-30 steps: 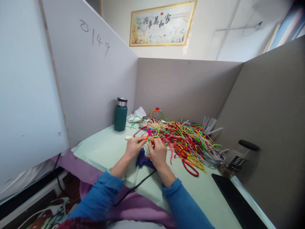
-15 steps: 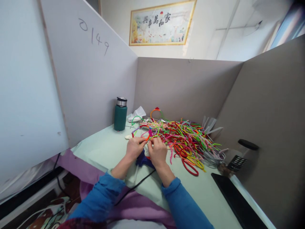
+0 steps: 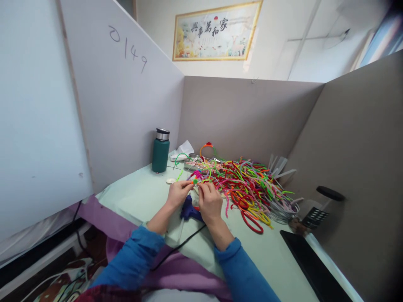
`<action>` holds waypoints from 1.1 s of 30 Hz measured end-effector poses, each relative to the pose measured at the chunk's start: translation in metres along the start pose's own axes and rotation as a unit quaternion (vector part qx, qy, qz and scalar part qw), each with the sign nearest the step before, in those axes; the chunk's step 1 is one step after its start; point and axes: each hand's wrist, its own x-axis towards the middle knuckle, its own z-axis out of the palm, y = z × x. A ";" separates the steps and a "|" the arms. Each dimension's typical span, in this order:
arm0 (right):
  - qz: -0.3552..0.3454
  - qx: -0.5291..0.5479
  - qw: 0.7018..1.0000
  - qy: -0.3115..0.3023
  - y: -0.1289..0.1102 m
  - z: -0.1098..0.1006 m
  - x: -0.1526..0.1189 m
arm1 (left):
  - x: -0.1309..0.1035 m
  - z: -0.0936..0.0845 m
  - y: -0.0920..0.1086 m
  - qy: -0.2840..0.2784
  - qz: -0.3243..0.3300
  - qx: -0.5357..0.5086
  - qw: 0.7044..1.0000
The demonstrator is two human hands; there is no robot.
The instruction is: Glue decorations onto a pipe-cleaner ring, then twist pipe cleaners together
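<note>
Between my hands is a small pipe cleaner piece (image 3: 195, 181) with orange, green and magenta parts. My left hand (image 3: 178, 195) pinches its orange end between thumb and fingertips. Closed in a pinch at the other side, my right hand (image 3: 210, 201) has its fingertips at the green part, which they partly hide. Below the hands a dark blue glue gun (image 3: 188, 209) lies on the table, its black cord running toward me. Just beyond the fingers spreads a big heap of coloured pipe cleaners (image 3: 248, 180).
A green bottle (image 3: 160, 153) stands at the back left beside crumpled white tissue (image 3: 182, 149). Red-handled scissors (image 3: 252, 222) lie at the heap's front. On the right are a black tray-like slab (image 3: 310, 260) and a clear container with a black lid (image 3: 330, 193). Partition walls enclose the table.
The piece has been turned in my fingers, so a green part now shows between them. Both hands stay in nearly the same place. The view has shifted slightly.
</note>
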 end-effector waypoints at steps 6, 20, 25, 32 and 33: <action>-0.036 -0.038 0.998 -0.038 -0.003 -0.002 -0.001 | 0.002 -0.001 -0.001 -0.006 -0.042 -0.108 0.993; -0.058 -0.050 0.995 -0.069 -0.008 0.001 0.000 | 0.003 -0.001 -0.002 -0.019 -0.042 -0.171 0.984; 0.005 0.028 0.999 -0.028 -0.002 -0.005 -0.003 | 0.004 -0.005 0.004 0.011 -0.035 -0.184 0.982; 0.067 0.117 0.991 -0.010 0.011 -0.012 -0.007 | 0.008 -0.009 0.005 0.042 -0.060 -0.302 0.951; 0.075 0.120 0.990 -0.005 0.012 -0.012 -0.006 | 0.007 -0.010 0.007 0.039 -0.061 -0.320 0.945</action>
